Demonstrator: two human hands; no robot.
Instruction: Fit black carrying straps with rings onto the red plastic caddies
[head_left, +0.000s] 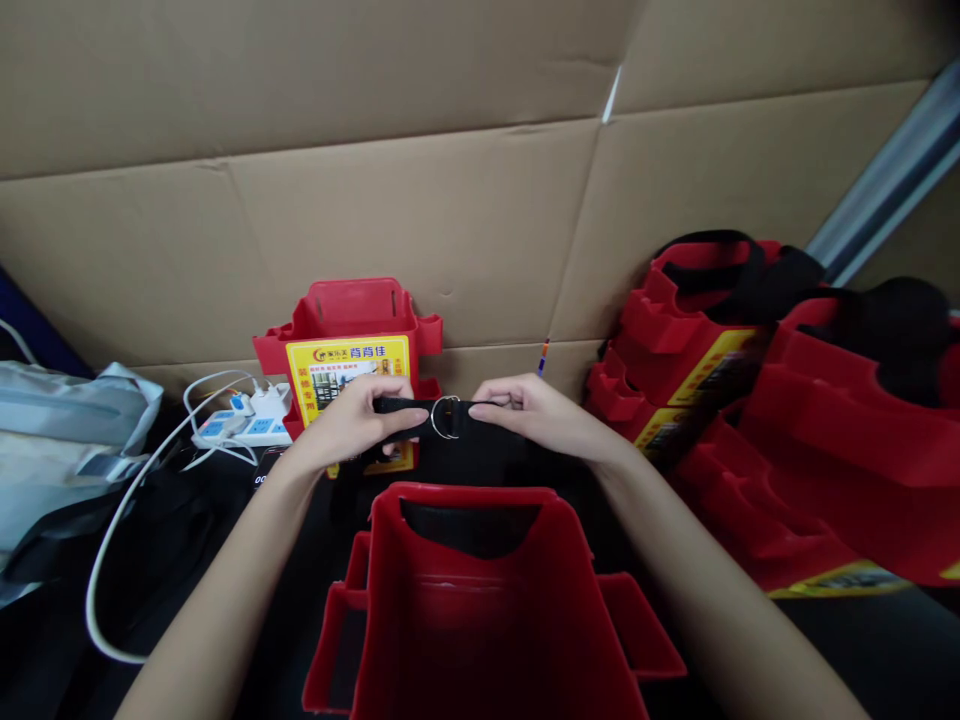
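A black strap (pixel 401 406) runs between my two hands, with metal rings (pixel 445 417) threaded on its middle. My left hand (pixel 358 420) pinches the strap's left part, fingers closed on it. My right hand (pixel 534 412) grips the right part, fingers closed as well. Both hands hover above a red plastic holder (pixel 480 620) that stands open-topped right in front of me, with a black band across its inside.
Another red holder (pixel 352 330) with a yellow label leans on the cardboard wall (pixel 450 220). A pile of red holders (pixel 787 420) with black straps lies at the right. A white power strip (pixel 244 428), its cable and a grey bag (pixel 67 440) sit at the left.
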